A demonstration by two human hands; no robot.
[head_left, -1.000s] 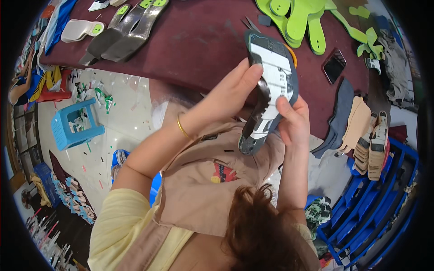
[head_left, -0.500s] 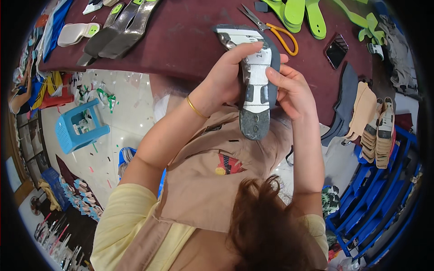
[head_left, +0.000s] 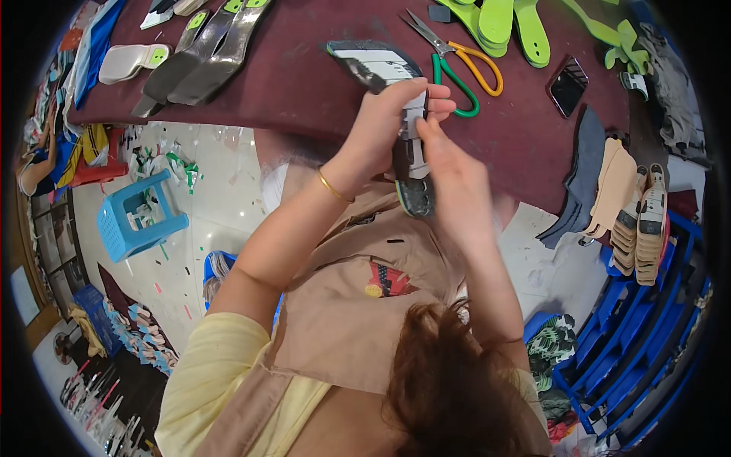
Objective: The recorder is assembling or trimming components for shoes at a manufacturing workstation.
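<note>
Shoe sole (head_left: pixel 407 145), dark with grey and white patches, sits upright between my two hands, just above the near edge of the surface (head_left: pixel 304 84). My left hand (head_left: pixel 384 114) wraps around its upper half, fingers curled over the top, a thin gold bangle (head_left: pixel 335 188) on the wrist. My right hand (head_left: pixel 449 167) presses against its right side, fingers closed on the edge, so both hands are gripping the sole. Its lower tip points down toward my tan apron (head_left: pixel 358 305).

Just beyond my hands, a second sole piece (head_left: pixel 369 61) with a pale face lies flat on the dark red surface. Beside it to the right lie scissors (head_left: pixel 457 61) with one green and one orange handle loop. Farther right a black phone (head_left: pixel 568 75) rests face up. At the far edge I see bright green insoles (head_left: pixel 502 23), and off to the far left long grey soles (head_left: pixel 205 49). Down on the floor at my left stands a small blue stool (head_left: pixel 137 217).
</note>
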